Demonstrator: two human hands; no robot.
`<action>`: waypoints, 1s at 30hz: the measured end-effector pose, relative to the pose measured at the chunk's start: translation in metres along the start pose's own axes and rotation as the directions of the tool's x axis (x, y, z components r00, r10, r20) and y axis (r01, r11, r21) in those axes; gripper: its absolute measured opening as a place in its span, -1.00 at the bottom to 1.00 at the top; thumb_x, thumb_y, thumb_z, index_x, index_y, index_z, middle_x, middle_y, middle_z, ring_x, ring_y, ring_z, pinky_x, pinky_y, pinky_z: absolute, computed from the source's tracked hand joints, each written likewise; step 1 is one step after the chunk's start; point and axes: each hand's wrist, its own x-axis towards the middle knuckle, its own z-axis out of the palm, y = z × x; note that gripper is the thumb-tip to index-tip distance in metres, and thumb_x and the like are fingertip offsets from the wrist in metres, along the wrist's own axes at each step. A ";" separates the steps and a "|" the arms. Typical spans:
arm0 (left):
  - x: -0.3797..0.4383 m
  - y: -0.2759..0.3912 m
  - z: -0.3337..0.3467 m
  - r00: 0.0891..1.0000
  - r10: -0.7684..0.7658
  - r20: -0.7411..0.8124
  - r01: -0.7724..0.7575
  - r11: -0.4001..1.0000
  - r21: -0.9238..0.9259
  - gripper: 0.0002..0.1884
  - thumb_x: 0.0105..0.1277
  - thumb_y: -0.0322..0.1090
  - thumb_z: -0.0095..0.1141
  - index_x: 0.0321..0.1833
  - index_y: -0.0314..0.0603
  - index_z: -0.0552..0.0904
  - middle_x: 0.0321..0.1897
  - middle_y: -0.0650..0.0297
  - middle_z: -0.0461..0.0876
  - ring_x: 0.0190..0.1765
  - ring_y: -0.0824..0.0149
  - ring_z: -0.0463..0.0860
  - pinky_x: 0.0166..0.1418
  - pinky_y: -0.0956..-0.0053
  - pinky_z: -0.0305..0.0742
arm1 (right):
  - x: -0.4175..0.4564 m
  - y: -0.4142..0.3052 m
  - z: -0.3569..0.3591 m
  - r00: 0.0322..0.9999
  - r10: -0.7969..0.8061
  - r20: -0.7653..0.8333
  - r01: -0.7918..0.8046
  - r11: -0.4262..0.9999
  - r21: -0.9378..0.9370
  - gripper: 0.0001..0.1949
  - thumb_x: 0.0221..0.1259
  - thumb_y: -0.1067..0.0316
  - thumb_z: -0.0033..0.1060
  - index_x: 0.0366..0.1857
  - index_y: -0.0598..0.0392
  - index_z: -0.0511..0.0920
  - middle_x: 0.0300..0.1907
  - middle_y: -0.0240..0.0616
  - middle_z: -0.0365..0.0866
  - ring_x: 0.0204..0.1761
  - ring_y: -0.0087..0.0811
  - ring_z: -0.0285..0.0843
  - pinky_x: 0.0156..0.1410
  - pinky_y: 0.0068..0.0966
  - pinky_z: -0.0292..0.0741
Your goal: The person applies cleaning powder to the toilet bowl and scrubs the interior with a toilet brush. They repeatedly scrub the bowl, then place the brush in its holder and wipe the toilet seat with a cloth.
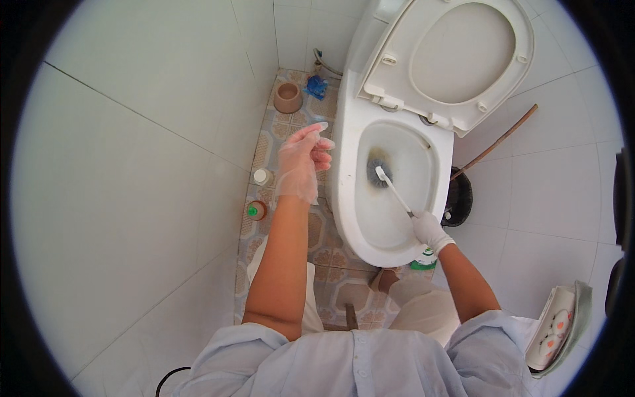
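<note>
My right hand (430,230), in a white glove, grips the handle of a toilet brush (395,190) over the right rim of the white toilet bowl (347,218). The brush's grey bristle head (373,174) is down at the bowl's drain, beside a dark yellowish stain (379,153). Off the bowl's left side, my left hand (302,161) hangs in a thin clear plastic glove. Its fingers are loosely curled and a little apart, with nothing in them. The toilet seat and lid (416,99) are raised at the back.
Along the left wall stand a brown bowl (288,99), a white-capped bottle (262,176) and a green-capped bottle (255,211). Blue plastic (316,87) lies near a hose (325,63). Right of the toilet are a black bin (461,198), a wooden stick (496,143) and a green-and-white container (424,260).
</note>
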 end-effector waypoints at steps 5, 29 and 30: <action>-0.003 0.007 -0.010 0.999 0.015 -0.038 -0.015 1.000 -0.003 -0.73 0.39 -0.31 0.08 0.09 -0.25 0.57 -0.42 0.26 0.66 -0.54 0.54 0.50 -0.49 0.63 0.43 | -0.088 -0.067 -0.072 0.967 -0.004 0.255 0.040 0.990 -0.137 -0.64 0.34 0.36 -0.13 0.16 0.15 0.49 -0.27 0.26 0.62 -0.19 0.14 0.64 -0.06 -0.07 0.56; -0.005 -0.011 0.018 0.999 -0.050 0.002 0.049 0.994 0.099 -0.76 0.39 -0.31 0.02 0.03 -0.19 0.61 -0.43 0.29 0.67 -0.55 0.54 0.51 -0.49 0.64 0.44 | -0.127 -0.078 0.006 0.910 -0.308 -0.278 0.393 0.853 0.342 -0.55 0.35 0.35 -0.07 0.32 0.11 0.33 -0.34 0.17 0.60 -0.35 0.10 0.62 -0.19 -0.13 0.53; -0.005 -0.012 0.015 0.999 -0.040 -0.008 0.040 0.995 0.088 -0.77 0.37 -0.31 0.03 0.01 -0.19 0.63 -0.43 0.29 0.68 -0.55 0.54 0.51 -0.49 0.64 0.44 | -0.139 -0.073 -0.002 0.956 -0.269 -0.117 0.293 0.900 0.322 -0.53 0.34 0.34 -0.07 0.34 0.07 0.31 -0.33 0.18 0.61 -0.34 0.13 0.62 -0.20 -0.10 0.52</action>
